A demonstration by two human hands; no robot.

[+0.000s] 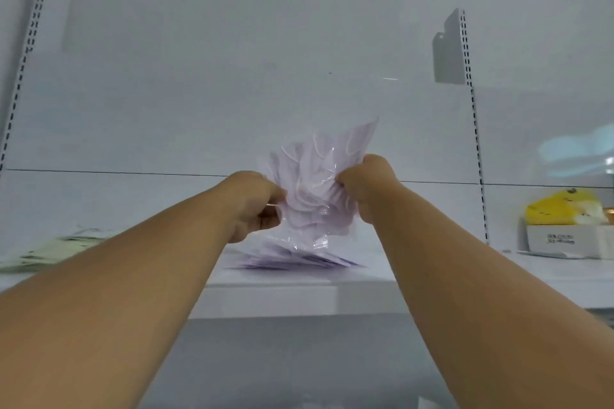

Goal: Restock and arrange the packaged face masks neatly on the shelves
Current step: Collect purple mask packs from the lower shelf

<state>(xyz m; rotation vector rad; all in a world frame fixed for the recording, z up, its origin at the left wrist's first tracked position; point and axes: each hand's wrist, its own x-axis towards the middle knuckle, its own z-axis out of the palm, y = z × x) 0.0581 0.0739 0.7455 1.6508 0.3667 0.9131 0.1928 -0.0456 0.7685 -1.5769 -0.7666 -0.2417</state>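
A bundle of pale lilac face masks in clear plastic [315,189] is held upright above the white shelf [432,272]. My left hand [255,206] grips its left edge and my right hand [368,189] grips its right edge, fingers curled into the crinkled wrap. Directly beneath the bundle, a flat pile of lilac mask packs [292,259] lies on the shelf. The lower part of the held bundle touches or nearly touches that pile; I cannot tell which.
A pile of pale green mask packs [50,249] lies on the shelf at the left. At the far right stands a white box [564,239] with a yellow pack [561,206] on top. Slotted uprights [476,143] and a bracket [448,50] line the white back wall.
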